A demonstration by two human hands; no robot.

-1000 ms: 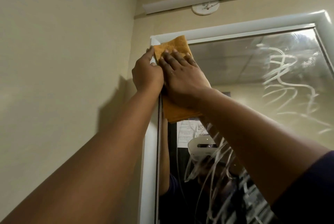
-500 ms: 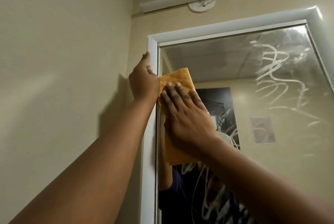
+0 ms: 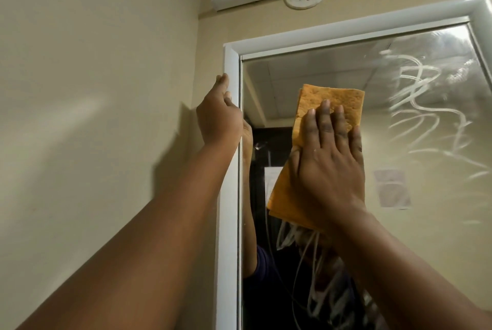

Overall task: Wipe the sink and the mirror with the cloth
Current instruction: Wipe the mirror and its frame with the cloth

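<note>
Pressing flat w/ fingers spread, the right hand (image 3: 328, 167) pins the folded orange cloth (image 3: 316, 127) against the mirror (image 3: 426, 223) glass, upper-left area, prob. so the whole palm loads the wipe; it's open, not gripping. Left hand (image 3: 219, 117) is loosely curled round the white frame (image 3: 230, 196) edge, holding nothing else, likely as a brace while reaching up. White foam streaks (image 3: 426, 106) sit to the right, unwiped; sink not in view, no containers visible.

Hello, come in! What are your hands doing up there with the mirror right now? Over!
Right hand flat, pressing orange cloth on mirror. Left hand gripping white frame. White streaks upper right unwiped. Nothing blocking.
</note>
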